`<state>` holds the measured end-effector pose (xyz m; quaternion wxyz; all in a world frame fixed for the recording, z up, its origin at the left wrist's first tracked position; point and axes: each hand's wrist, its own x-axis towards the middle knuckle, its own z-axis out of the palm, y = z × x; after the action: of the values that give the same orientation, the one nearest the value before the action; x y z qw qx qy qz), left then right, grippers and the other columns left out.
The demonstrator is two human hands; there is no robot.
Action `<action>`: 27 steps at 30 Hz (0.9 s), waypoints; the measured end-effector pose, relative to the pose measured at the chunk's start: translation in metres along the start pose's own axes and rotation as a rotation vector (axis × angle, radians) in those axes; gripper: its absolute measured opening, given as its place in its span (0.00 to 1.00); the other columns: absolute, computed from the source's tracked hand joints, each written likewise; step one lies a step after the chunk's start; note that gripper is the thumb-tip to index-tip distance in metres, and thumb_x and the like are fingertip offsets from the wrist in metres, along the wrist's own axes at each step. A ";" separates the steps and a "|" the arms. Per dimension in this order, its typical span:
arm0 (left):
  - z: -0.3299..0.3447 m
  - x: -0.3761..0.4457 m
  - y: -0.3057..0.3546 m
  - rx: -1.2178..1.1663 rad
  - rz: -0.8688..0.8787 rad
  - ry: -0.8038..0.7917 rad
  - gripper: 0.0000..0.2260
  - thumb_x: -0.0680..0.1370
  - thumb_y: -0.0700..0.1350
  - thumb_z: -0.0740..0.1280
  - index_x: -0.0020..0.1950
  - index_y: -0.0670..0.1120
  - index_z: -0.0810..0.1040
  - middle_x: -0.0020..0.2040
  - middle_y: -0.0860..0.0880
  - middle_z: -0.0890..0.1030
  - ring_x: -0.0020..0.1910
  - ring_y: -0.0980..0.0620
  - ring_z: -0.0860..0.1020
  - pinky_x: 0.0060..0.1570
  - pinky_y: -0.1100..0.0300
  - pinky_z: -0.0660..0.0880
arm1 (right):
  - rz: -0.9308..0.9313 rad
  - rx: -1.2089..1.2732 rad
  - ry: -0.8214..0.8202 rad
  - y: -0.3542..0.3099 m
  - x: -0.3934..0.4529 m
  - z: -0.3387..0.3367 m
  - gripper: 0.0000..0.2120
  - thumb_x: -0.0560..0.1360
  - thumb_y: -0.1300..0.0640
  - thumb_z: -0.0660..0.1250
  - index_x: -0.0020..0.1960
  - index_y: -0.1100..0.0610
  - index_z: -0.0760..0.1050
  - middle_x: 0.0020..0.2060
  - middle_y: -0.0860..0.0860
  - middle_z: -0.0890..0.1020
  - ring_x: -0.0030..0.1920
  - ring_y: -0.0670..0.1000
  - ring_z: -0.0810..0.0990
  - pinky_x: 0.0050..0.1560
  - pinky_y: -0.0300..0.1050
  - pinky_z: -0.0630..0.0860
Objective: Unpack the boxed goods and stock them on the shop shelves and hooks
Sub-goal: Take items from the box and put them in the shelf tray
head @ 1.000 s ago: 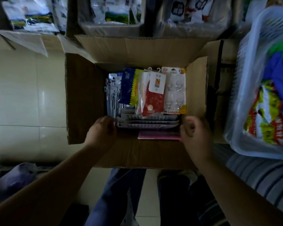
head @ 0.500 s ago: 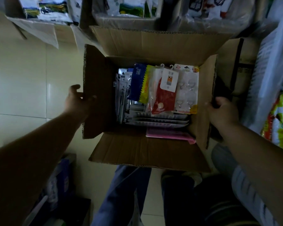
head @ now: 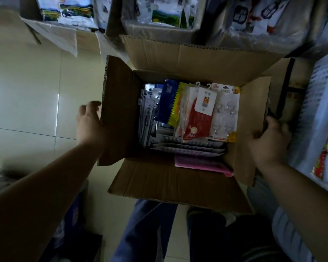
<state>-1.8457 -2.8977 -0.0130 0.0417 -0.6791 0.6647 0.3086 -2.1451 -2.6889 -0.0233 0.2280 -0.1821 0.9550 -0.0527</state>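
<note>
Both hands, moved outward since earlier, grip the cardboard box (head: 170,182): left hand (head: 89,125) and right hand (head: 269,140) fingers clamped on its sides (package print unreadable).

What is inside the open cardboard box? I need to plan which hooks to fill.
The cardboard box holds carded packs: red socks, clear adhesive hooks, a blue pack, grey blister cards and a pink pack. Lower layers are covered.
</note>
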 end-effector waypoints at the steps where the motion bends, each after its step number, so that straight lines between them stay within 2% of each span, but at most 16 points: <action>1: 0.001 -0.004 0.004 0.103 0.081 0.044 0.22 0.75 0.35 0.65 0.68 0.42 0.67 0.66 0.40 0.68 0.64 0.42 0.67 0.63 0.48 0.69 | -0.087 -0.044 0.064 -0.007 -0.008 0.000 0.27 0.74 0.58 0.67 0.71 0.57 0.64 0.70 0.60 0.64 0.68 0.63 0.63 0.66 0.57 0.65; 3: 0.009 -0.013 0.011 0.188 0.245 0.052 0.22 0.75 0.37 0.65 0.68 0.41 0.66 0.66 0.40 0.66 0.64 0.40 0.65 0.63 0.47 0.66 | -0.319 -0.078 0.089 -0.022 -0.023 0.007 0.29 0.73 0.57 0.68 0.72 0.53 0.63 0.71 0.56 0.63 0.68 0.61 0.63 0.65 0.56 0.67; 5: 0.023 -0.016 0.019 0.135 0.301 -0.064 0.22 0.75 0.37 0.65 0.68 0.42 0.66 0.63 0.41 0.68 0.62 0.43 0.68 0.61 0.50 0.68 | -0.486 -0.055 -0.035 -0.036 -0.030 0.028 0.30 0.74 0.56 0.69 0.72 0.53 0.63 0.69 0.55 0.65 0.68 0.58 0.66 0.64 0.46 0.66; 6: 0.033 -0.015 0.021 0.078 0.287 -0.126 0.21 0.75 0.37 0.65 0.68 0.43 0.67 0.62 0.43 0.70 0.60 0.46 0.70 0.59 0.53 0.70 | -0.498 -0.025 -0.124 -0.042 -0.030 0.044 0.31 0.73 0.56 0.69 0.74 0.54 0.61 0.69 0.56 0.66 0.69 0.57 0.66 0.64 0.45 0.65; 9: 0.063 -0.007 0.018 -0.032 0.173 -0.287 0.21 0.76 0.37 0.64 0.68 0.47 0.67 0.63 0.47 0.71 0.59 0.52 0.72 0.56 0.59 0.72 | -0.262 0.127 -0.336 -0.052 -0.018 0.095 0.44 0.72 0.52 0.72 0.78 0.53 0.48 0.74 0.58 0.58 0.73 0.59 0.59 0.70 0.54 0.64; 12: 0.091 0.003 0.010 -0.140 0.046 -0.417 0.19 0.77 0.38 0.64 0.66 0.49 0.67 0.62 0.48 0.73 0.58 0.49 0.75 0.57 0.51 0.76 | -0.002 0.166 -0.395 -0.059 0.010 0.132 0.55 0.68 0.45 0.74 0.77 0.49 0.36 0.77 0.58 0.48 0.76 0.61 0.50 0.74 0.60 0.55; 13: 0.099 0.007 0.009 -0.185 0.010 -0.460 0.18 0.77 0.38 0.64 0.66 0.50 0.68 0.60 0.49 0.74 0.56 0.50 0.76 0.55 0.51 0.77 | 0.026 0.146 -0.405 -0.062 0.018 0.141 0.57 0.67 0.43 0.75 0.77 0.47 0.35 0.77 0.59 0.46 0.76 0.62 0.49 0.74 0.61 0.54; 16: 0.127 0.015 0.008 -0.274 -0.055 -0.561 0.16 0.79 0.39 0.63 0.65 0.50 0.68 0.52 0.52 0.75 0.48 0.53 0.76 0.43 0.59 0.77 | 0.004 0.081 -0.458 -0.064 0.025 0.162 0.59 0.65 0.39 0.74 0.75 0.42 0.31 0.76 0.57 0.39 0.76 0.62 0.44 0.74 0.61 0.52; 19: 0.162 0.017 0.022 -0.389 -0.138 -0.616 0.16 0.78 0.42 0.65 0.65 0.46 0.69 0.58 0.47 0.76 0.50 0.51 0.77 0.41 0.63 0.74 | -0.057 0.153 -0.442 -0.050 0.019 0.174 0.56 0.66 0.38 0.73 0.75 0.40 0.34 0.76 0.54 0.37 0.76 0.61 0.42 0.74 0.62 0.53; 20: 0.174 0.018 0.029 -0.459 -0.182 -0.626 0.15 0.78 0.43 0.67 0.63 0.46 0.70 0.58 0.47 0.77 0.48 0.53 0.76 0.40 0.65 0.73 | -0.072 0.210 -0.423 -0.044 0.019 0.175 0.52 0.68 0.39 0.72 0.76 0.39 0.36 0.76 0.53 0.38 0.76 0.60 0.42 0.74 0.61 0.54; 22: 0.195 0.017 0.044 -0.551 -0.230 -0.677 0.14 0.77 0.47 0.68 0.60 0.48 0.69 0.50 0.53 0.76 0.43 0.59 0.75 0.37 0.70 0.70 | -0.087 0.398 -0.372 -0.032 0.021 0.175 0.39 0.75 0.45 0.67 0.76 0.40 0.46 0.77 0.52 0.46 0.76 0.56 0.48 0.74 0.59 0.55; 24: 0.213 0.013 0.059 -0.633 -0.258 -0.737 0.16 0.75 0.48 0.70 0.59 0.49 0.68 0.45 0.56 0.75 0.45 0.58 0.77 0.35 0.74 0.71 | -0.060 0.568 -0.316 -0.020 0.024 0.172 0.26 0.80 0.53 0.60 0.76 0.45 0.57 0.76 0.52 0.56 0.75 0.53 0.56 0.74 0.56 0.60; 25: 0.221 0.011 0.064 -0.664 -0.274 -0.736 0.17 0.73 0.48 0.72 0.57 0.49 0.69 0.46 0.55 0.77 0.48 0.55 0.79 0.38 0.71 0.74 | -0.033 0.617 -0.317 -0.015 0.023 0.170 0.24 0.81 0.56 0.58 0.75 0.46 0.59 0.75 0.50 0.59 0.74 0.50 0.59 0.73 0.53 0.61; 27: 0.238 0.011 0.070 -0.643 -0.307 -0.697 0.20 0.67 0.49 0.78 0.52 0.45 0.74 0.47 0.50 0.81 0.48 0.50 0.81 0.46 0.59 0.79 | 0.020 0.693 -0.368 -0.009 0.022 0.165 0.21 0.82 0.57 0.55 0.74 0.46 0.61 0.74 0.48 0.63 0.71 0.45 0.62 0.72 0.47 0.62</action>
<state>-1.9977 -2.8043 -0.1851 0.0947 -0.6041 0.3751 0.6967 -2.0854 -2.7084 -0.1780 0.4438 -0.0915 0.8255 -0.3363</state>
